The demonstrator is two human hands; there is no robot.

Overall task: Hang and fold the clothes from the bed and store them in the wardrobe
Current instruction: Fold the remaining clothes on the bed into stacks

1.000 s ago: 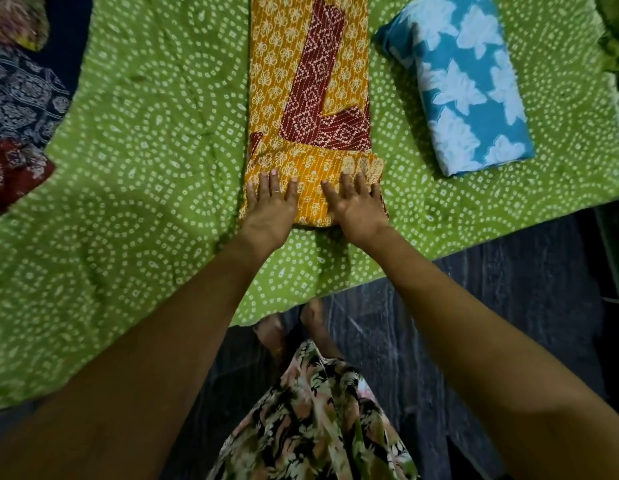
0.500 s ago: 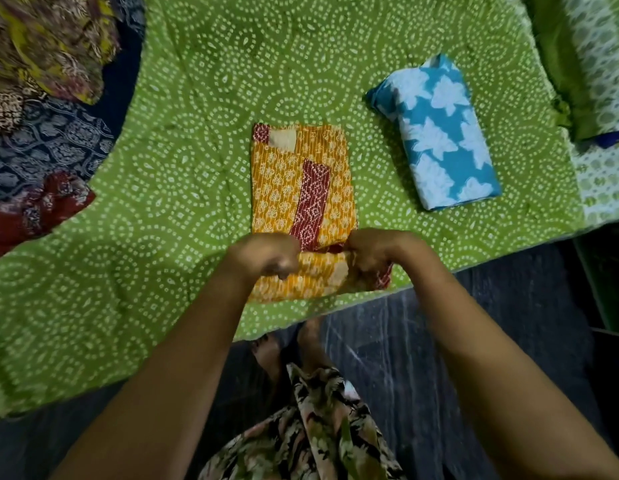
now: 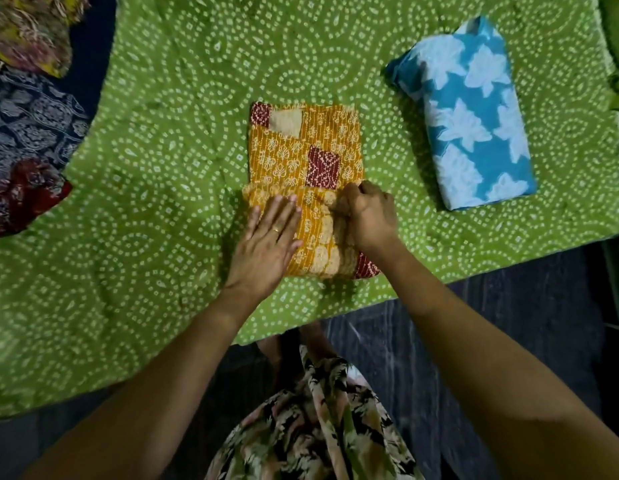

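Note:
An orange printed garment [image 3: 294, 147] with dark red patches lies folded into a rectangle on the green dotted bedsheet [image 3: 155, 188], near the bed's front edge. My left hand [image 3: 266, 244] lies flat with straight fingers on the near folded-over flap. My right hand [image 3: 368, 216] has curled fingers that pinch the right edge of that flap. A folded blue and white floral garment [image 3: 474, 119] lies to the right of the orange one.
A heap of unfolded clothes sits at the bed's left: a dark blue patterned piece [image 3: 27, 116], a dark red piece [image 3: 20, 192] and a yellowish one [image 3: 31, 32]. Dark floor [image 3: 491, 323] runs below the bed edge, where my feet stand.
The long orange garment was folded up from its near end. Both hands gripped the hem half a second ago; now the left hand lies flat on the fold and the right still pinches it.

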